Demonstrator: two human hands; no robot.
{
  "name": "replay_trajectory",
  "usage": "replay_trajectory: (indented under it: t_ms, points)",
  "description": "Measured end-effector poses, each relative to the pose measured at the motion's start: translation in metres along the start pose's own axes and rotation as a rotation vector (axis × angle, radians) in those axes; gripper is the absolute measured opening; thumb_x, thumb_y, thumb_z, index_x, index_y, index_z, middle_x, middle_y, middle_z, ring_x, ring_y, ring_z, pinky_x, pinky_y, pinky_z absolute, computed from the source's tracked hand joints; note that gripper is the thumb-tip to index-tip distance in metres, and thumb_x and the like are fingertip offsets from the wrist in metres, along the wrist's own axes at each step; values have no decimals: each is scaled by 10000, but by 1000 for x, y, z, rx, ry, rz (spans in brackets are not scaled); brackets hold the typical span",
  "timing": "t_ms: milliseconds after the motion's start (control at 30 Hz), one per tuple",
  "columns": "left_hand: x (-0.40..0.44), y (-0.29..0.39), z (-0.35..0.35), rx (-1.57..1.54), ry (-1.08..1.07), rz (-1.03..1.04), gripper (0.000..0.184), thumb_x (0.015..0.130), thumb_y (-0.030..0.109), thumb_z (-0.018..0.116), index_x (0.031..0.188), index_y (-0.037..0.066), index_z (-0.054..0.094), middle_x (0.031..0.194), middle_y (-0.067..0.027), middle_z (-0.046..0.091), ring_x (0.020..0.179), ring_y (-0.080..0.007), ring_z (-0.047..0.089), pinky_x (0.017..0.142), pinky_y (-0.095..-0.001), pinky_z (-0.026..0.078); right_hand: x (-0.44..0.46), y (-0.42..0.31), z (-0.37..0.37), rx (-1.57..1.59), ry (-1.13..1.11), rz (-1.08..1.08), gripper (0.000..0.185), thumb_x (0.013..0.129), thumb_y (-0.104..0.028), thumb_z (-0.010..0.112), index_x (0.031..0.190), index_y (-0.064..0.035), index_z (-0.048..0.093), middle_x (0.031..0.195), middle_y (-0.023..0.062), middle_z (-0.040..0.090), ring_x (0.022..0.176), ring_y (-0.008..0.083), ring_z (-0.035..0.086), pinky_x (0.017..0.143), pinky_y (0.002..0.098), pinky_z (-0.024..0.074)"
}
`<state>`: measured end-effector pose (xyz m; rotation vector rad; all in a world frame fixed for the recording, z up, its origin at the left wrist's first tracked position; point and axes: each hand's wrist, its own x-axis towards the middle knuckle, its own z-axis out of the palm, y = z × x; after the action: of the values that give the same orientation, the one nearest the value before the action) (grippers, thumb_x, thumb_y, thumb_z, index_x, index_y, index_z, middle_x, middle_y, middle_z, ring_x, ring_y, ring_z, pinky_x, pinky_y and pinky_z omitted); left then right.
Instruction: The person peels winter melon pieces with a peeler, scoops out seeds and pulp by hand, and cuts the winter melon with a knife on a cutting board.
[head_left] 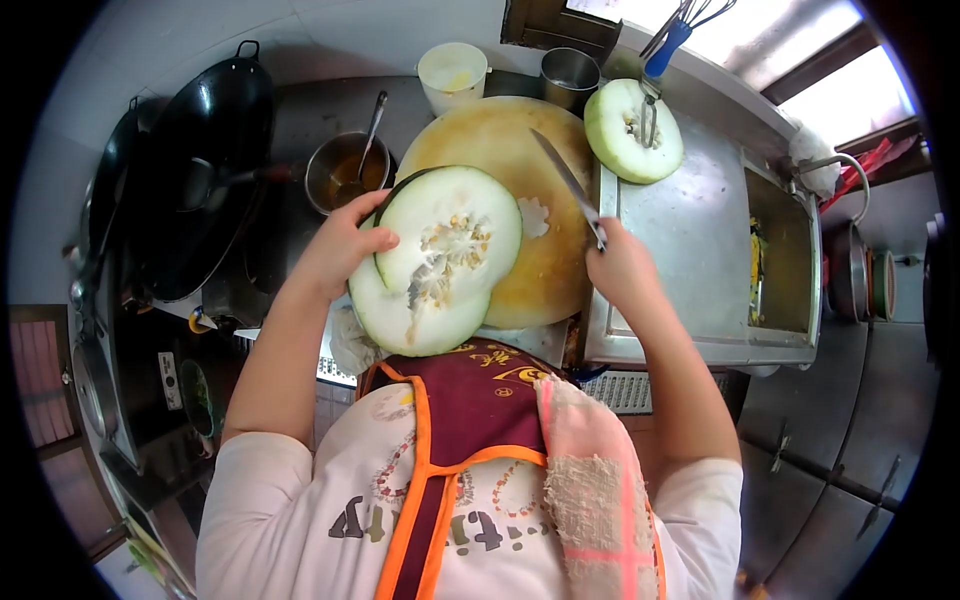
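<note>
My left hand (pixel 352 245) grips a large cut piece of winter melon (pixel 475 285) by its left edge. The white flesh and seedy core face up, and the piece is tilted over the near left part of a round wooden cutting board (pixel 470 130). In my right hand (pixel 622 262) is a knife (pixel 566 178), held by its handle at the board's right edge. Its blade points away to the upper left, apart from the melon. A pale scrap (pixel 534 217) lies on the board between melon and knife. My left fingertips beneath the melon are hidden.
Another winter melon piece (pixel 610 140) sits at the back right, a blue-handled tool (pixel 668 50) against it. Behind the board stand a white tub (pixel 452 98) and a metal cup (pixel 568 90). A pot with a spoon (pixel 328 180) and a black wok (pixel 215 120) are left; a sink (pixel 785 310) is right.
</note>
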<state>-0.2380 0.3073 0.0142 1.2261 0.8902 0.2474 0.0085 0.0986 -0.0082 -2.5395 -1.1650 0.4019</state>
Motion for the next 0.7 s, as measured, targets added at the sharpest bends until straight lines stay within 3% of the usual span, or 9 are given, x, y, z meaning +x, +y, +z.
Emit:
replay_trajectory:
  t_ms: [233,400,500,600,700]
  points:
    - [-35,-21,-26,-126,116,96,611,687,-39,564,1279,-36,413,1141,-143,544,988,-198,564,848,-297,471,51,-13,33,-108,-155,5,234,775,-153,531,954,-3,540,865,231,616,815,383,602,729,449,480]
    - [-52,-23,-39,-234,194,118,609,685,-38,552,1278,-39,410,1167,-164,530,1015,-233,564,873,-311,470,-6,-19,39,-46,-284,47,242,772,-162,529,944,8,537,833,245,614,814,396,600,740,455,478]
    - [-53,-24,-43,-301,196,108,600,697,-29,538,1281,-37,402,1181,-174,519,1031,-249,560,883,-322,469,-45,-10,39,37,-336,44,299,755,-159,537,1001,9,562,829,253,615,814,396,598,753,451,476]
    - [-42,-20,-46,-377,166,91,592,716,-21,524,1291,-30,386,1190,-179,513,1050,-258,549,896,-338,464,-77,0,32,184,-454,31,409,733,-133,541,1128,-27,550,786,234,623,738,340,624,699,396,489]
    - [-16,-19,-43,-519,123,97,565,746,-17,515,1295,-14,381,1187,-173,516,1061,-264,540,909,-355,458,-96,-4,23,233,-443,128,434,732,-153,545,1149,-33,554,877,243,618,837,387,593,771,429,472]
